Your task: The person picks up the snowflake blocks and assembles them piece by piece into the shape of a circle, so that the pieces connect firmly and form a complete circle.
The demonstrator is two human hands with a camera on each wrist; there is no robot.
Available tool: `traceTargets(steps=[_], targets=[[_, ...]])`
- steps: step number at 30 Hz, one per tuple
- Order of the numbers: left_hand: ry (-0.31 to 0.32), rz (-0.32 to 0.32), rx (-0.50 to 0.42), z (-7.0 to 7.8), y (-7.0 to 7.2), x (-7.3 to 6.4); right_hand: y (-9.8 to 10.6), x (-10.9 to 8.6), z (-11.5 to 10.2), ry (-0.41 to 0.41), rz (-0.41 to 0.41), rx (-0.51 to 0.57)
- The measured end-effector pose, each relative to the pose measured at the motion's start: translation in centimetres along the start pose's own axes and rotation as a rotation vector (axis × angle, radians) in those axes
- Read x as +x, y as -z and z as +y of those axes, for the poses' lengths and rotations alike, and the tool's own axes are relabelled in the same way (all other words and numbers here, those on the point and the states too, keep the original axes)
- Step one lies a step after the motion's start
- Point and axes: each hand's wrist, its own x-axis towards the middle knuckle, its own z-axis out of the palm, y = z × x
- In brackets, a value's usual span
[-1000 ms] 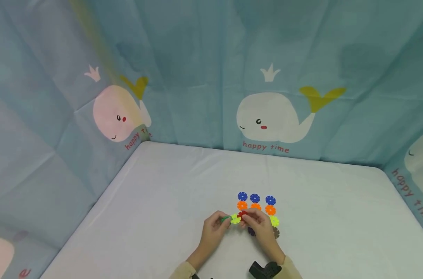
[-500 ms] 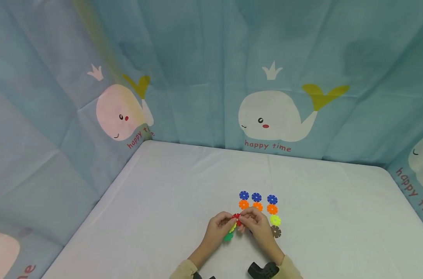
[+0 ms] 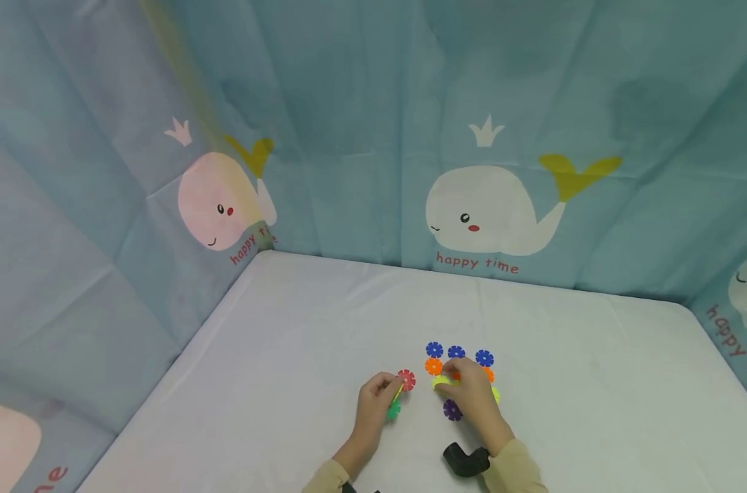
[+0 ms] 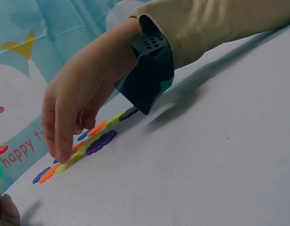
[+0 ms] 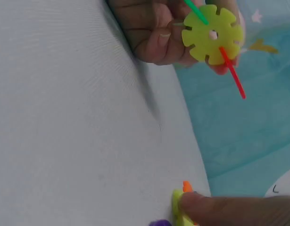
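My left hand (image 3: 374,404) pinches a chain of plastic interlocking discs. Its yellow disc (image 5: 211,35) has a green disc (image 3: 393,411) slotted into one side and a red disc (image 3: 407,380) into the other, both set crosswise to it. To the right, my right hand (image 3: 472,390) reaches down over rows of loose discs, thumb and forefinger apart at a loose yellow disc (image 3: 440,383). In the left wrist view, the fingertips of the right hand (image 4: 71,113) come down right at that yellow disc. The right hand hides part of the rows behind it.
Blue discs (image 3: 434,350) form the far row, with an orange disc (image 3: 433,367) and others nearer. A purple disc (image 3: 452,410) lies closest to me. The white tabletop (image 3: 311,342) meets a blue whale-print curtain (image 3: 348,192) at its back and sides.
The two hands were together at the red disc and have parted. My right hand let go and moved right to the loose yellow disc. My left hand keeps the chain, now turned.
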Motion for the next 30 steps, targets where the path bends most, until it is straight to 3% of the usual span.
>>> traceTargets(steps=[4,8,11,14,17,21,25,30], targets=[[0.05,0.013,-0.004,0.0,0.0,0.1,-0.4,-0.2,-0.3,-0.035,-0.046,-0.006],[0.031,0.003,-0.002,0.4,0.0,-0.2,-0.5,-0.3,-0.3,-0.03,-0.043,0.029],[0.017,0.0,-0.015,0.5,-0.1,-0.2,-0.5,-0.3,-0.4,0.053,0.011,0.106],[0.026,0.013,-0.035,0.1,-0.2,0.0,-0.5,0.0,-0.4,0.193,0.057,0.228],[0.041,0.017,-0.047,0.0,-0.4,0.0,-0.5,0.2,-0.4,0.315,0.038,0.324],[0.067,-0.004,-0.046,0.0,-0.6,-0.1,0.0,0.0,-1.2,0.4,0.006,0.397],[0.051,-0.017,-0.03,0.2,-0.4,-0.1,0.6,-0.1,-2.4,0.42,-0.019,0.427],[0.06,-0.021,-0.028,0.4,0.3,0.0,0.6,0.4,-3.0,0.38,-0.079,0.445]])
